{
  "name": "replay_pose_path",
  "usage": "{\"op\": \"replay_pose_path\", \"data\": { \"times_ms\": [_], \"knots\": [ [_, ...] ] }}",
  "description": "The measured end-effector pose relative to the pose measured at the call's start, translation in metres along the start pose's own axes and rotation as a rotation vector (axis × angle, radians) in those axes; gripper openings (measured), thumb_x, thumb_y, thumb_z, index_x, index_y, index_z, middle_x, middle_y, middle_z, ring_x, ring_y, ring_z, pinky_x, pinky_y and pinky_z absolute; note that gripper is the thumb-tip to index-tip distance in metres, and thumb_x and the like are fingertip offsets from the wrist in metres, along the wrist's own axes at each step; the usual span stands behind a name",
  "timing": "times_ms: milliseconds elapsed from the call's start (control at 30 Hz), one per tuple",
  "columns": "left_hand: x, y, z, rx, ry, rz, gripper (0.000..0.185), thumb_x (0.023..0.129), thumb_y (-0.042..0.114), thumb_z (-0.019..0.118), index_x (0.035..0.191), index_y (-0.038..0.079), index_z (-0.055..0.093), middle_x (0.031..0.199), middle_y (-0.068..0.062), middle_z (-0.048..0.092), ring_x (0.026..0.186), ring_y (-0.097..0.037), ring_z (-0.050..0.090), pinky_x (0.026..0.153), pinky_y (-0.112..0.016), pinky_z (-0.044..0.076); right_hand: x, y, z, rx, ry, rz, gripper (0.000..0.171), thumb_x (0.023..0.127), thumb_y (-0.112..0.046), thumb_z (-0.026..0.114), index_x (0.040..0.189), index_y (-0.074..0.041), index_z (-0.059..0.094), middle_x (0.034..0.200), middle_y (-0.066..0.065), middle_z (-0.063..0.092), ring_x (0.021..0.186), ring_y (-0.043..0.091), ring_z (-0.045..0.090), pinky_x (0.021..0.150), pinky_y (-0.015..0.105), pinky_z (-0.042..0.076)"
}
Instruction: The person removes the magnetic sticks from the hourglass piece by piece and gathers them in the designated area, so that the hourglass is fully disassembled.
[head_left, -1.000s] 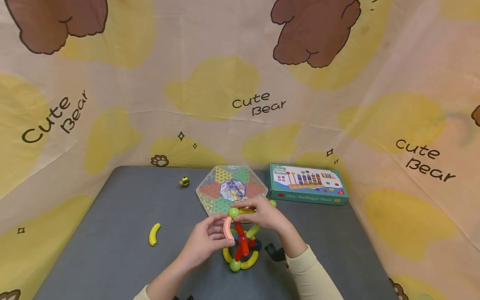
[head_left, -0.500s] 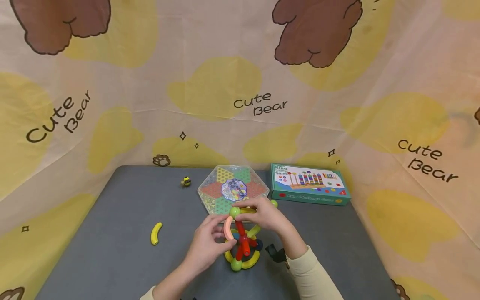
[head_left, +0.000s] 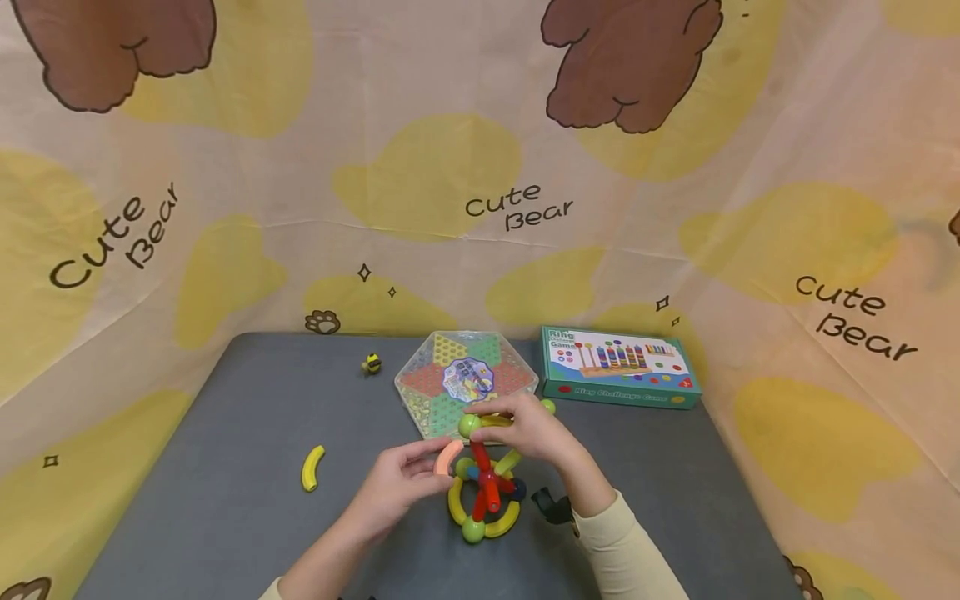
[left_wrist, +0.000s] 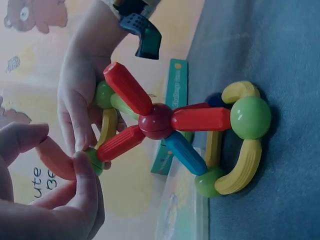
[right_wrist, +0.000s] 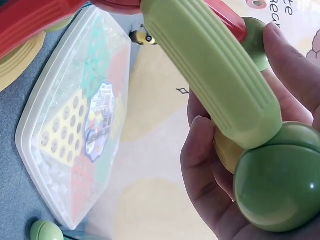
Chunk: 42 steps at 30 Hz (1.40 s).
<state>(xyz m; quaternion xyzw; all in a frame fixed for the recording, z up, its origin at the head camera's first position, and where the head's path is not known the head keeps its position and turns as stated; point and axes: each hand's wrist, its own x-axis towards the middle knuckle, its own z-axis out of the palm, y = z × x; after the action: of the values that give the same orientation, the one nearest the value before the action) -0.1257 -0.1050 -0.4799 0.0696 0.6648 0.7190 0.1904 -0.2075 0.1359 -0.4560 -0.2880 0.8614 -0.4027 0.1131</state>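
My left hand (head_left: 393, 483) pinches a salmon-orange curved stick (head_left: 448, 457) between thumb and fingers, just left of a ball-and-stick toy structure. The right hand (head_left: 525, 427) grips the top of that structure, around a green ball (head_left: 470, 426) and a yellow curved stick (left_wrist: 108, 127). Red straight sticks (left_wrist: 202, 119) and a blue stick (left_wrist: 185, 152) radiate from a red centre ball (left_wrist: 155, 121). A light green stick (right_wrist: 215, 70) runs to another green ball (right_wrist: 280, 187). The base is a ring of yellow curved sticks (head_left: 502, 522) and balls. Whether the orange stick touches the top ball, I cannot tell.
A loose yellow curved stick (head_left: 312, 468) lies on the grey table (head_left: 225, 517) at left. Behind the structure are a hexagonal board game case (head_left: 427, 379) and a green Ring Challenge Game box (head_left: 618, 367). A small bee toy (head_left: 372, 364) sits at the back left.
My left hand has shifted a little left, and the orange stick has tilted, its upper end now lower and beside the top ball. A green base ball shows behind it. The right hand stays put.
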Motion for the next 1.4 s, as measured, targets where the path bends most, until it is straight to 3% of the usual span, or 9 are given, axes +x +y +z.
{"op": "replay_pose_path", "data": {
  "times_ms": [200,367,467,600,700,833,933,1133,1400],
  "knots": [
    [-0.002,0.000,-0.008,-0.133,-0.019,-0.059,0.067,0.094,0.009,0.071,0.152,-0.002,0.040,0.144,-0.024,0.047,0.117,-0.020,0.066,0.096,-0.031,0.055,0.001,-0.001,0.001,-0.011,-0.004,0.004,0.037,0.091,-0.034,0.076,0.125,-0.020,0.074,0.109,-0.006,0.075,0.075,0.011,0.056,0.064,0.024,0.050],
    [-0.004,-0.001,-0.013,-0.142,-0.041,-0.078,0.065,0.095,0.011,0.070,0.152,-0.001,0.041,0.153,-0.022,0.045,0.122,-0.019,0.063,0.103,-0.035,0.051,0.000,-0.001,0.001,-0.010,0.002,0.013,0.036,0.091,-0.034,0.075,0.124,-0.020,0.074,0.111,-0.004,0.075,0.079,0.012,0.058,0.068,0.026,0.052],
    [-0.006,-0.004,-0.014,-0.101,0.007,-0.067,0.064,0.096,0.012,0.070,0.151,-0.002,0.042,0.151,-0.022,0.048,0.121,-0.018,0.064,0.100,-0.032,0.053,-0.001,-0.002,0.001,-0.005,0.003,0.014,0.036,0.091,-0.034,0.075,0.124,-0.019,0.074,0.112,-0.003,0.075,0.080,0.013,0.059,0.070,0.027,0.052],
    [-0.007,-0.011,-0.019,-0.043,0.131,-0.049,0.063,0.092,0.012,0.074,0.148,0.000,0.047,0.144,-0.021,0.055,0.119,-0.022,0.066,0.094,-0.029,0.056,-0.002,-0.003,0.002,-0.006,0.007,0.018,0.037,0.091,-0.034,0.075,0.125,-0.019,0.074,0.113,-0.003,0.075,0.083,0.013,0.060,0.072,0.028,0.053],
    [-0.006,-0.018,-0.025,0.055,0.234,-0.019,0.060,0.088,0.009,0.078,0.143,0.003,0.055,0.137,-0.018,0.059,0.118,-0.027,0.066,0.089,-0.028,0.058,-0.002,-0.003,0.002,-0.005,0.013,0.023,0.035,0.091,-0.035,0.075,0.124,-0.021,0.074,0.116,-0.004,0.075,0.089,0.011,0.063,0.076,0.029,0.054],
    [-0.002,-0.034,-0.038,0.311,0.352,0.028,0.055,0.085,0.003,0.078,0.137,0.003,0.061,0.128,-0.015,0.059,0.116,-0.031,0.065,0.086,-0.028,0.059,-0.002,-0.002,0.002,-0.004,0.015,0.025,0.034,0.091,-0.036,0.075,0.123,-0.025,0.075,0.118,-0.005,0.074,0.095,0.010,0.064,0.080,0.029,0.055],
    [0.001,-0.048,-0.051,0.473,0.414,0.027,0.054,0.084,0.000,0.077,0.135,0.001,0.062,0.125,-0.015,0.060,0.114,-0.030,0.066,0.085,-0.028,0.059,-0.003,-0.001,0.001,-0.007,0.014,0.028,0.034,0.090,-0.036,0.076,0.123,-0.026,0.074,0.119,-0.006,0.074,0.095,0.010,0.064,0.081,0.028,0.055],
    [0.004,-0.071,-0.070,0.667,0.490,-0.012,0.056,0.083,0.003,0.078,0.135,-0.007,0.059,0.123,-0.021,0.061,0.109,-0.031,0.068,0.084,-0.031,0.059,-0.004,0.000,0.000,-0.005,0.016,0.034,0.034,0.091,-0.036,0.075,0.124,-0.026,0.074,0.120,-0.005,0.073,0.092,0.009,0.063,0.078,0.028,0.054],
    [0.004,-0.081,-0.077,0.865,0.513,-0.059,0.058,0.078,0.009,0.085,0.130,-0.005,0.063,0.117,-0.019,0.065,0.100,-0.031,0.065,0.086,-0.050,0.053,-0.003,-0.002,-0.001,-0.009,0.009,0.019,0.035,0.091,-0.034,0.076,0.124,-0.026,0.074,0.115,-0.005,0.075,0.079,0.013,0.056,0.066,0.025,0.047]
  ]
}}
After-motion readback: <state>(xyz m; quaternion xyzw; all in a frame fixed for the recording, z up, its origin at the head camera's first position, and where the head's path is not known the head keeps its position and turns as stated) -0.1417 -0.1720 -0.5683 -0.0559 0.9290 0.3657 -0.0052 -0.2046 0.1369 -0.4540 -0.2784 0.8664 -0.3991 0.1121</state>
